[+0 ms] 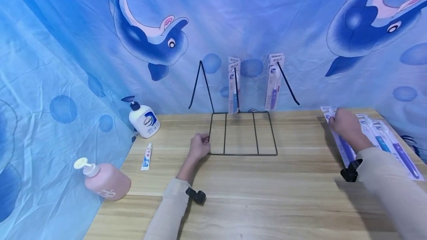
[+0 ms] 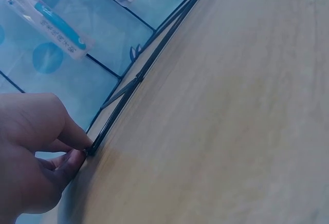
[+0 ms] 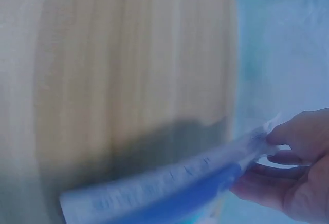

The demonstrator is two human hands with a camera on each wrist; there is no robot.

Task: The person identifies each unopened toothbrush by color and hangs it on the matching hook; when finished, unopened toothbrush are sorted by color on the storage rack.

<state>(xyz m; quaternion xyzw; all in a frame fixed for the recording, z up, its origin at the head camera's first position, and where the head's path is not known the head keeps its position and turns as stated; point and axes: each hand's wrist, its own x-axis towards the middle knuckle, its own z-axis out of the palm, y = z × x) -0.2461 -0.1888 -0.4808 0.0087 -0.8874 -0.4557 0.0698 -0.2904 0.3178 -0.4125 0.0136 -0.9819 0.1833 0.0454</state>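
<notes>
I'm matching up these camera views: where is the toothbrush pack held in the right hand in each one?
Head: pack at right, below the right hand.
Left wrist: not in it.
Right wrist: pack along the bottom, slanting up rightward to the right hand.
Shared landmark: the wooden table.

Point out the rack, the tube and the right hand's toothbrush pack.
Rack [image 1: 243,154]: head view, front wire.
Tube [image 1: 146,158]: head view, middle of its body.
Toothbrush pack [image 3: 169,183]: right wrist view, printed side.

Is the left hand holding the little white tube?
No, the left hand pinches the wire rack, while the tube lies apart on the table.
</notes>
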